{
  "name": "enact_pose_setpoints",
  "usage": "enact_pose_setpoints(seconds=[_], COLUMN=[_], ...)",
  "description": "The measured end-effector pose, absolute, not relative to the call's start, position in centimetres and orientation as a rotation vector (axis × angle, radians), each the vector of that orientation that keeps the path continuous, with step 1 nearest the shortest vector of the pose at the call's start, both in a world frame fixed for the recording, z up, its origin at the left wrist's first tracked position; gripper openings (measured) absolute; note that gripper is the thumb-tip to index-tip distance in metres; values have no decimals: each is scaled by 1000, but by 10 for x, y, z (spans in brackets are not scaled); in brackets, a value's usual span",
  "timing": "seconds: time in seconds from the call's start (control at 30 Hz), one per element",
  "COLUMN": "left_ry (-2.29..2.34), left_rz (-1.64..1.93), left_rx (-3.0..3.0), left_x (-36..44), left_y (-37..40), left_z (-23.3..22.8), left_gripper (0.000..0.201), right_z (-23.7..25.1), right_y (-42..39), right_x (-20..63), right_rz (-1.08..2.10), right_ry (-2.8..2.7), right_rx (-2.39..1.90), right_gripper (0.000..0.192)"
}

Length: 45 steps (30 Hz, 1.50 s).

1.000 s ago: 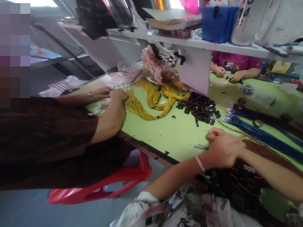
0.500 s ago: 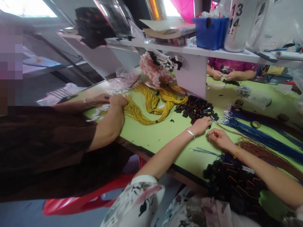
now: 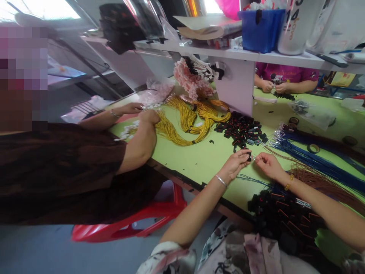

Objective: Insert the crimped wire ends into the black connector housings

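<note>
My left hand (image 3: 235, 164), with a silver bracelet at the wrist, pinches a small black plastic connector housing (image 3: 249, 156) between thumb and fingers. Facing it, my right hand (image 3: 268, 165) is closed on a thin wire (image 3: 254, 158), whose pale tip points at the housing; most of the wire is hidden by my fingers. Just beyond both hands lies a pile of black connector housings (image 3: 242, 129). Blue wires (image 3: 308, 156) with silvery ends and a bundle of brown wires (image 3: 322, 179) lie to the right. Below my right forearm is a heap of black connectors with wires (image 3: 285, 215).
At left, a co-worker's hands (image 3: 148, 114) work by yellow wire bundles (image 3: 185, 125). Another person's hands (image 3: 273, 87) are across the table. Above runs a shelf (image 3: 199, 51) with a blue bin (image 3: 261, 32). A red stool (image 3: 128, 224) stands below the table (image 3: 182, 163).
My left hand has drawn back from the black pile and now shows a black connector housing. My right hand stays close, holding a wire toward it. The whole view has shifted slightly.
</note>
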<state>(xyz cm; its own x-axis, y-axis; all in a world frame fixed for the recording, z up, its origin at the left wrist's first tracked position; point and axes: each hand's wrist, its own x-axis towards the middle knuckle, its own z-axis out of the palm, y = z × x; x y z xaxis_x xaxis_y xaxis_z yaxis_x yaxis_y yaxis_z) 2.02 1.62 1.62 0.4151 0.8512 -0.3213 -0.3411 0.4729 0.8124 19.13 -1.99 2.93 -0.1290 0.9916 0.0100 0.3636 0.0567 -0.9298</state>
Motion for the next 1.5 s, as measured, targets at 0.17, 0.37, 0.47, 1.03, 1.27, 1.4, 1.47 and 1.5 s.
enact_pose_setpoints(seconds=[0.17, 0.37, 0.47, 1.03, 1.27, 1.4, 1.47, 1.5], left_ry=[708, 711, 733, 966, 1049, 1085, 1078, 1072], left_rz=[839, 838, 840, 960, 968, 942, 924, 919], left_rx=[555, 554, 564, 655, 808, 837, 841, 838], left_x=[21, 21, 20, 29, 20, 8, 6, 7], left_y=[5, 1, 1, -17, -19, -14, -13, -13], left_z=[18, 20, 19, 19, 19, 17, 15, 14], left_gripper=[23, 22, 24, 38, 35, 36, 36, 36], right_z=[32, 32, 31, 37, 32, 31, 30, 30], right_y=[-23, -24, -23, -28, -20, -10, -8, -8], right_x=[190, 190, 190, 188, 195, 200, 198, 197], right_rz=[1004, 1027, 1042, 867, 718, 401, 329, 298], right_ry=[-1649, -1696, -1698, -2015, -2102, -2233, -2338, -2385], right_rx=[-1420, -1414, -1421, -1374, -1488, -1849, -1943, -1958], right_gripper=[16, 15, 15, 14, 17, 12, 15, 18])
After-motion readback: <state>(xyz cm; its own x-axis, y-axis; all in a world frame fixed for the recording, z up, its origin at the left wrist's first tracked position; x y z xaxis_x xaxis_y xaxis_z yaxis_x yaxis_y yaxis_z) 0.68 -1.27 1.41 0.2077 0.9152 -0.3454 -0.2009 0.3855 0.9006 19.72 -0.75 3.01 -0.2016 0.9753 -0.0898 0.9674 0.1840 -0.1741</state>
